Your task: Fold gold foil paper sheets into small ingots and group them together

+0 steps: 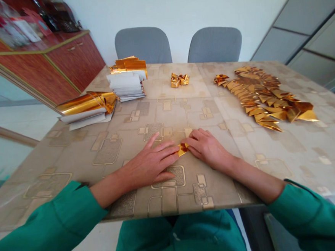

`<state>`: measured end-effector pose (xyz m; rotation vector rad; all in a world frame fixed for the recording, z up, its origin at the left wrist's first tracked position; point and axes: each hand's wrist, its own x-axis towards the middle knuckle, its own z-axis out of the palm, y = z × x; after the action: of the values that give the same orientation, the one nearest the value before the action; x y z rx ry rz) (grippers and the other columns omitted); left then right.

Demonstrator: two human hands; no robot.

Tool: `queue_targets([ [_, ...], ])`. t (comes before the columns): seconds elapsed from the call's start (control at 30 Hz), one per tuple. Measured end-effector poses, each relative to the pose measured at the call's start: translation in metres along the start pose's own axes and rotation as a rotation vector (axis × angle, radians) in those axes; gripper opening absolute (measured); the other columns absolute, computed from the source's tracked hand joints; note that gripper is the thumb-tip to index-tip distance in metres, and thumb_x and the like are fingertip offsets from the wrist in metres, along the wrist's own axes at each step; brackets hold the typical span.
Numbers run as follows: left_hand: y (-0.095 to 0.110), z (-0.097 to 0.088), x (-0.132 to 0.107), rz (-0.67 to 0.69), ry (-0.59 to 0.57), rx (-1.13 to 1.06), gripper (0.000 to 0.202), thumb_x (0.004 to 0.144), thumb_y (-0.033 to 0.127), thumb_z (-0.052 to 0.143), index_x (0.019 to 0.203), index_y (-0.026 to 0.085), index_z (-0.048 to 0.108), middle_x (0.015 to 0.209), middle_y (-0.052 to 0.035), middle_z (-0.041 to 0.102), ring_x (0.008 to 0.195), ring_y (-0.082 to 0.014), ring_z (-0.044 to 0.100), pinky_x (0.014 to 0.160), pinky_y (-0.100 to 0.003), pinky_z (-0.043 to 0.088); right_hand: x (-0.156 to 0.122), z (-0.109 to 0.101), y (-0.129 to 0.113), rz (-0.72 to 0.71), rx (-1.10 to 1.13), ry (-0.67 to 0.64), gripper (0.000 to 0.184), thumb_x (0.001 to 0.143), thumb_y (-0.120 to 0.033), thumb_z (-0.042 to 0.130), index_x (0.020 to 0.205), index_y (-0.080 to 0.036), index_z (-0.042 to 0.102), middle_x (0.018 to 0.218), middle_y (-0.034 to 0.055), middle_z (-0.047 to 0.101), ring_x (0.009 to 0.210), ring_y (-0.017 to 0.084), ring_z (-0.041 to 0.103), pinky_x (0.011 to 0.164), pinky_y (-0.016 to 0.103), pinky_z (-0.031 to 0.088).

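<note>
A small folded piece of gold foil paper [182,149] lies on the table between my hands. My left hand [154,159] is flat, its fingers stretched out and spread, with the fingertips touching the left end of the paper. At the other end, my right hand [207,147] has its fingers curled and closed on the paper's right edge. Part of the paper is hidden under the fingertips of both hands.
The patterned tablecloth [102,176] bears a stack of foil sheets [127,86], a curled gold sheet pile [87,104], folded gold ingot shapes [179,80] and a large heap of folded gold pieces [263,96]. Two grey chairs [142,45] stand behind the far edge.
</note>
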<state>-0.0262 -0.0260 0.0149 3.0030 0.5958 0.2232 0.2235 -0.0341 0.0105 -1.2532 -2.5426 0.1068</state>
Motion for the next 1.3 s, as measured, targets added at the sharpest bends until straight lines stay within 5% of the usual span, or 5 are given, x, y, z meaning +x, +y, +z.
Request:
queue_targets([
  [0.33,0.010,0.006,0.009,-0.053,0.032,0.001,0.054,0.093,0.049,0.053,0.134,0.014,0.051,0.127,-0.0142,0.062,0.125,-0.0298,0.050,0.118,-0.060,0.004,-0.005,-0.011,0.003,-0.162,-0.112,-0.064,0.025,0.100,-0.024,0.047,0.116,-0.022,0.066,0.098,0.0081,0.066,0.096,0.024,0.053,0.089,0.040,0.036],
  [0.77,0.013,0.003,0.004,-0.088,0.035,-0.085,0.054,0.093,0.047,0.053,0.137,0.016,0.048,0.135,-0.0139,0.059,0.128,-0.0297,0.048,0.118,-0.060,0.002,-0.020,-0.015,0.030,0.022,-0.041,0.083,0.024,0.096,-0.026,0.051,0.113,-0.027,0.069,0.109,0.0077,0.070,0.101,0.027,0.054,0.093,0.049,0.033],
  [0.97,0.017,-0.001,0.009,-0.082,0.009,-0.062,0.056,0.092,0.049,0.054,0.138,0.017,0.047,0.134,-0.0142,0.058,0.128,-0.0305,0.048,0.117,-0.063,0.003,-0.004,-0.011,0.007,0.109,0.322,0.150,0.014,0.094,-0.017,0.049,0.093,-0.020,0.063,0.086,0.0055,0.064,0.085,0.020,0.057,0.076,0.033,0.043],
  [1.1,0.022,-0.002,0.014,-0.116,-0.006,-0.033,0.058,0.092,0.052,0.053,0.136,0.014,0.050,0.128,-0.0161,0.060,0.122,-0.0304,0.053,0.116,-0.064,0.006,0.004,0.005,-0.008,0.196,0.271,0.054,0.009,0.086,-0.017,0.058,0.078,-0.020,0.057,0.078,0.0023,0.060,0.078,0.019,0.053,0.071,0.032,0.036],
  [1.3,0.023,0.000,0.010,-0.128,0.008,-0.014,0.056,0.093,0.052,0.051,0.135,0.016,0.051,0.128,-0.0156,0.060,0.124,-0.0310,0.051,0.115,-0.064,0.007,0.003,0.011,-0.006,0.321,0.240,0.034,0.006,0.081,-0.020,0.067,0.078,-0.020,0.061,0.083,0.0027,0.060,0.084,0.021,0.051,0.072,0.033,0.029],
])
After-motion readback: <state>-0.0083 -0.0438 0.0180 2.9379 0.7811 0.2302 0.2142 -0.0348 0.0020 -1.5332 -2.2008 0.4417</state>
